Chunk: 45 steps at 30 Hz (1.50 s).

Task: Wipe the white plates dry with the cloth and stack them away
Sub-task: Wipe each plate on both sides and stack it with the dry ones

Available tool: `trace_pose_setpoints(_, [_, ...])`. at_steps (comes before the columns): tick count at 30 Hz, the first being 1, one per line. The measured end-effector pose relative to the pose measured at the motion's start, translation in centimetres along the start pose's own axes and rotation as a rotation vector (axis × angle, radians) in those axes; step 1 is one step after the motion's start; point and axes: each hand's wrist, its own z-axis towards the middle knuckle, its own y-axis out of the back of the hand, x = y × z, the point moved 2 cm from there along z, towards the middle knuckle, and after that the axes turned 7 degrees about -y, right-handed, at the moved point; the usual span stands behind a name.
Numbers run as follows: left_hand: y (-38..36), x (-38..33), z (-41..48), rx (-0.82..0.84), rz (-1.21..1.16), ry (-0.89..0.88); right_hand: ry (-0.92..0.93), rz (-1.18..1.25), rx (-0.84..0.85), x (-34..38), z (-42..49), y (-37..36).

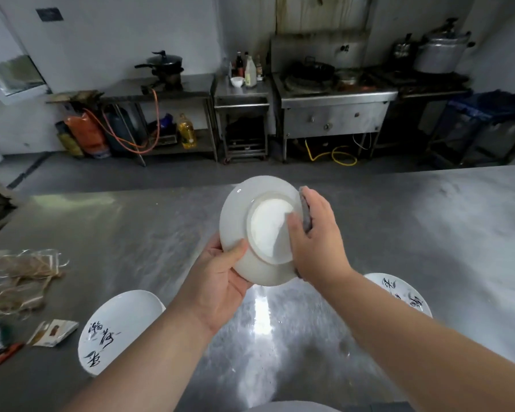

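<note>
Three white plates show. One, the raised plate, is held tilted above the steel table, its underside and foot ring toward the camera. The left hand grips its lower-left rim, thumb laid across the underside and fingers curled behind. The right hand clamps one grey cloth round the opposite rim. Its thumb presses the underside, and the cloth shows just beyond its fingers.

Two plates lie flat on the table, both bearing black brush lettering. The left lettered plate sits below and left of the left fingers, partly hidden by that forearm. The right lettered plate sits below and right of the right fingers, partly under that forearm.

One tangle of bands and twine lies well left of the left fingers. Far beyond the fingertips stand one oil bottle holding yellow liquid, one small white bowl whose contents cannot be told, and one lidded metal pot.
</note>
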Motion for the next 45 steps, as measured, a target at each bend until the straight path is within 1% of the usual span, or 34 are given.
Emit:
trace_pose_setpoints(1, [-0.1,-0.6,0.1,0.033,0.041,0.033,-0.002,0.005,0.01,0.3,0.6,0.5])
trace_pose_setpoints(3, [0.3,-2.0,0.8,0.022,0.138,0.146,0.039,-0.042,0.066,0.5,1.4,1.4])
trace_pose_setpoints(5, [0.9,-3.2,1.2,0.008,0.235,0.276,0.128,-0.105,0.145,1.0,2.1,2.1])
trace_pose_setpoints(6, [1.0,-3.4,1.4,0.013,0.257,0.303,0.177,-0.135,0.194,1.4,2.3,2.1])
trace_pose_setpoints(8, [1.1,-3.1,1.4,0.017,0.226,0.273,0.233,-0.174,0.255,2.0,2.4,2.3])
trace_pose_setpoints(9, [1.0,-2.8,1.3,0.003,0.178,0.245,0.226,-0.182,0.261,2.1,2.1,2.3])
trace_pose_setpoints(12, [1.1,-2.0,1.5,-0.12,-0.013,0.14,0.153,-0.205,0.301,1.0,-1.2,1.6])
trace_pose_setpoints(15, [1.2,-1.2,1.3,-0.175,-0.065,0.097,0.151,-0.25,0.392,-0.5,-5.4,-0.1])
trace_pose_setpoints(16, [1.0,-1.0,1.1,-0.17,-0.063,0.1,0.138,-0.253,0.39,-0.7,-5.1,-0.2])
trace_pose_setpoints(18, [0.6,-0.8,0.9,-0.16,-0.08,0.096,0.109,-0.259,0.325,-0.2,-2.3,0.5])
trace_pose_setpoints(21, [-0.2,-1.3,1.2,-0.154,-0.117,0.054,0.081,-0.201,0.285,2.0,0.8,1.9])
trace_pose_setpoints(23, [-0.7,-1.5,1.6,-0.151,-0.129,0.034,0.082,-0.135,0.317,2.3,-0.9,1.4])
trace_pose_setpoints(25, [-1.1,-1.5,1.6,-0.14,-0.121,0.025,0.022,0.005,0.313,2.7,-4.2,0.8])
trace_pose_setpoints(27, [-1.2,-1.1,1.3,-0.102,-0.101,0.033,-0.007,0.096,0.22,2.6,-5.2,0.6])
trace_pose_setpoints(29, [-1.3,-1.0,1.0,-0.054,-0.073,0.052,-0.003,0.079,0.092,1.7,-3.3,0.7])
trace_pose_setpoints(31, [-1.2,-1.3,1.0,-0.039,-0.086,0.092,0.014,0.068,0.039,1.0,-1.0,1.4])
trace_pose_setpoints(33, [-0.9,-2.2,1.4,-0.08,-0.088,0.148,0.048,0.08,0.093,1.1,0.6,2.5])
trace_pose_setpoints(35, [-0.5,-2.6,1.9,-0.102,-0.028,0.172,0.06,0.05,0.171,0.9,1.1,3.2])
trace_pose_setpoints(38, [0.0,-2.4,2.2,-0.112,0.023,0.133,0.079,-0.052,0.186,-0.3,-1.5,2.2])
trace_pose_setpoints(41, [-0.1,-1.3,1.9,-0.131,0.005,0.065,0.104,-0.098,0.288,-1.4,-6.2,-0.4])
trace_pose_setpoints(43, [-0.1,-0.8,1.7,-0.116,-0.037,0.044,0.119,-0.143,0.294,-1.6,-6.3,-1.0])
trace_pose_setpoints(45, [-0.3,-0.7,1.7,-0.114,-0.059,0.028,0.101,-0.108,0.245,-0.5,-3.5,0.0])
